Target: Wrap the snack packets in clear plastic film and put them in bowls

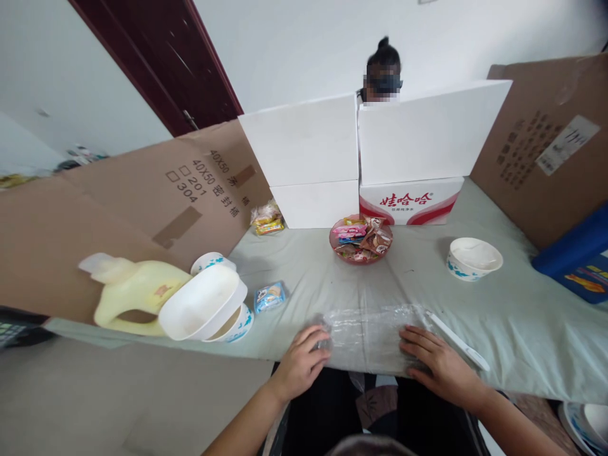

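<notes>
A clear, crinkled plastic sheet or bag (368,332) lies flat on the cloth at the table's near edge. My left hand (304,358) rests on its left end, fingers apart and slightly bent. On its right end lies my right hand (439,364), with fingers stretched out and spread. Close beyond the right fingers is a slim white tool (458,342) with a long handle; its exact kind I cannot make out. A blue snack packet (269,297) sits to the left of the plastic. Farther back stands a pink glass bowl (336,248) of wrapped snacks.
On the left are a yellow jug (137,288), a white oval tub (199,304) and paper bowls. A paper bowl (468,269) and a blue container (577,259) stand right. White boxes (308,149) and cardboard walls (142,196) enclose the table. Behind them is another person (382,73).
</notes>
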{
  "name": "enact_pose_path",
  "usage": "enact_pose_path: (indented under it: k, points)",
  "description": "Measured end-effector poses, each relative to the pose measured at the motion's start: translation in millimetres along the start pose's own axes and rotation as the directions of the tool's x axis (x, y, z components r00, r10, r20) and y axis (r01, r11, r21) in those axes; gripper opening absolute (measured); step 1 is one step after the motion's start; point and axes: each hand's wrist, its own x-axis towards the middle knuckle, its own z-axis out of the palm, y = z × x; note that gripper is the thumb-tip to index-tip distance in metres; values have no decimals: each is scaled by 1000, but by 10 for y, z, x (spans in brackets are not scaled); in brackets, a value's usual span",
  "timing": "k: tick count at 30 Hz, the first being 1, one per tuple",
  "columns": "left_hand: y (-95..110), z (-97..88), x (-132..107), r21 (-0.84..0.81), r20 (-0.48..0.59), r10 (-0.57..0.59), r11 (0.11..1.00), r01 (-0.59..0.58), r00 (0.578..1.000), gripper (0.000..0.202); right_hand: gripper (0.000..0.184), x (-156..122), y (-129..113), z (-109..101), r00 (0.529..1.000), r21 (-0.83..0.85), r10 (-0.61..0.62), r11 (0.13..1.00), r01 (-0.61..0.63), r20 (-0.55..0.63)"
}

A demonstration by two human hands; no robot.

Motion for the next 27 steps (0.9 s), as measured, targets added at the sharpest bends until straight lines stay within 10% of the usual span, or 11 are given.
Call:
enact_pose_path:
  k: [6, 14, 22, 27]
  points:
    - [-43, 51, 107, -198, -126, -172, 969, 145, 977, 21, 37, 12, -26, -51, 1000, 64, 3, 998, -2, -12]
    - [-129, 215, 385, -5, -235, -389, 917, 399, 891, 19, 30, 238, 32, -62, 931, 182, 259, 959, -216, -259]
    - [-142, 361, 549, 120, -249, -431, 875, 469, 867, 10, 32, 433, 87, 73, 819, -184, 473, 818, -545, -324]
    - [-25, 328, 537, 129, -395, -337, 901, 415, 855, 24, 33, 437, -53, 4, 824, -278, 358, 817, -504, -440]
